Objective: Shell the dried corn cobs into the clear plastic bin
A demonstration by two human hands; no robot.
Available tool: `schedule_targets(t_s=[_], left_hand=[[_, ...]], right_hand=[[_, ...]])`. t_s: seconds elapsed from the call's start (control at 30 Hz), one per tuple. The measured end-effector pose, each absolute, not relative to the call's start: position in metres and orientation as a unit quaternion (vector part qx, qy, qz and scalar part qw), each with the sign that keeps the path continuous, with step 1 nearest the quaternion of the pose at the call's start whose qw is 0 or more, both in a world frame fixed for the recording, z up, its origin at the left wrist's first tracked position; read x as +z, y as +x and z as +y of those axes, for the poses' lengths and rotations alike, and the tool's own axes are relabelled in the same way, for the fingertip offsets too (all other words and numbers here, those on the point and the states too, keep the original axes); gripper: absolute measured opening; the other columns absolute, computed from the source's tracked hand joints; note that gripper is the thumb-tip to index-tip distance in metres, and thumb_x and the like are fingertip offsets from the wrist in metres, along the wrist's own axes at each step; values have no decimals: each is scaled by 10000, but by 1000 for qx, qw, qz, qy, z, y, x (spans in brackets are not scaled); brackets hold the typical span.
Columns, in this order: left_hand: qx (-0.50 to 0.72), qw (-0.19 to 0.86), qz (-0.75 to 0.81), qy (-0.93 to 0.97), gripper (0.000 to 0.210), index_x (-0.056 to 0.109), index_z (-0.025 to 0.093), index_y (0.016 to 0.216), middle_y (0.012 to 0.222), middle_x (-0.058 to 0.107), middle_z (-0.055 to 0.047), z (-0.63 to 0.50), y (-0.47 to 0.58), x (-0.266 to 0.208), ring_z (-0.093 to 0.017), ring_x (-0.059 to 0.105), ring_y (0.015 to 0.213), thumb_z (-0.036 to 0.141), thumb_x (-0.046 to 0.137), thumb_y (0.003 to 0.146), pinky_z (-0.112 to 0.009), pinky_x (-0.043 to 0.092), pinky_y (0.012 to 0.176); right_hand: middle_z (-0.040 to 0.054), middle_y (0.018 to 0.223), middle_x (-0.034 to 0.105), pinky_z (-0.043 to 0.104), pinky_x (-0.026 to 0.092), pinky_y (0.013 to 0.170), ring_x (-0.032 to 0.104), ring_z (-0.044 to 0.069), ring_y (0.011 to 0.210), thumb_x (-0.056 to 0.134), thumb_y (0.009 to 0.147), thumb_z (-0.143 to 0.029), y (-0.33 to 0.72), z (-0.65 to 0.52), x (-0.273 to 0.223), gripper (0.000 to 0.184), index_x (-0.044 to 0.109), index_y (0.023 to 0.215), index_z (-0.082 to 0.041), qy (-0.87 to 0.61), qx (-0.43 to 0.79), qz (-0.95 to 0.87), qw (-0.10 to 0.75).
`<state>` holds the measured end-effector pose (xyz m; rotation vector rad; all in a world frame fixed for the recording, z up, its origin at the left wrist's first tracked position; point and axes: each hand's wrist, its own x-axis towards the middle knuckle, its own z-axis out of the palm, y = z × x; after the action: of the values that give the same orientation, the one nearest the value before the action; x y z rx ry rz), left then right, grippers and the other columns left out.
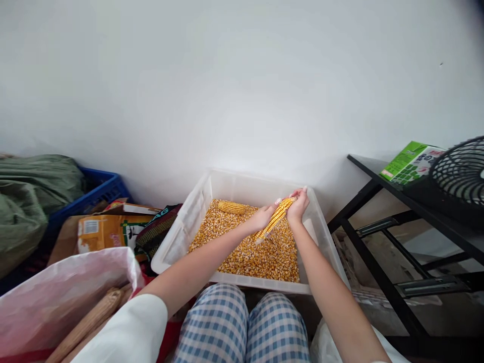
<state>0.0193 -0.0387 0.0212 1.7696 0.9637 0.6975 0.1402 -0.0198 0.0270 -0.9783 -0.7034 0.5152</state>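
A yellow corn cob (pixel 278 220) slants between my two hands, its paler end pointing down toward me. My left hand (pixel 264 217) is closed on the cob's left side. Around its upper right end my right hand (pixel 298 204) is closed too. Beneath them a translucent white plastic bin (pixel 260 285) holds a thick layer of loose corn kernels (pixel 234 242). Another corn cob (pixel 232 207), still covered in kernels, lies on that layer near the bin's back left.
At the lower left, a white and red sack (pixel 75 275) holds bare cobs (pixel 91 317). Behind it are an orange printed box (pixel 102 232) and a blue crate (pixel 102 189). On the right, a black folding table (pixel 408 201) carries a green carton (pixel 410 164) and a fan (pixel 461 171).
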Motion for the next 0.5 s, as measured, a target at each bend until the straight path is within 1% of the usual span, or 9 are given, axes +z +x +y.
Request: schedule_targets(t_s=[0.1,0.17,0.23,0.3,0.4,0.5], left_hand=[[278,597,347,667,600,561,172,1070,832,660,-64,-35,16,23,-177,598,644,625,274,801,-304,473,585],[228,666,310,639,570,567,154,1043,833,651,-79,-30,11,24,-176,594,622,618,416,747,-303,478,549],[167,706,285,627,524,570,151,1009,833,641,-78,-26,6,25,-167,591,627,547,584,666,-285,480,537],[130,714,278,629,522,555,161,1016,825,631,-68,-24,1,24,-155,586,620,446,684,597,-265,472,525],[123,689,281,656,552,511,166,1063,780,616,-53,-22,-1,18,-149,571,578,384,690,588,-253,442,481],[167,598,318,716,533,508,157,1045,819,613,-49,-19,1,11,-159,575,638,387,666,590,-245,434,502]], right_hand=[[-43,423,432,235,387,385,484,108,358,257,826,-531,146,-13,26,452,397,552,-199,-469,264,-290,791],[-42,415,429,241,392,382,483,112,348,254,820,-546,153,-10,27,464,383,540,-199,-483,281,-265,786],[-50,401,417,247,402,385,491,119,344,253,814,-560,159,-8,28,461,365,544,-205,-487,284,-230,793],[-55,390,415,254,412,390,505,129,348,242,814,-563,166,-9,30,455,361,556,-209,-482,291,-200,802],[-33,389,455,262,422,402,527,143,370,198,821,-558,173,-10,33,474,397,580,-202,-482,340,-197,783],[7,419,509,285,453,452,577,169,443,131,827,-547,181,-11,34,511,436,631,-187,-475,432,-197,741]])
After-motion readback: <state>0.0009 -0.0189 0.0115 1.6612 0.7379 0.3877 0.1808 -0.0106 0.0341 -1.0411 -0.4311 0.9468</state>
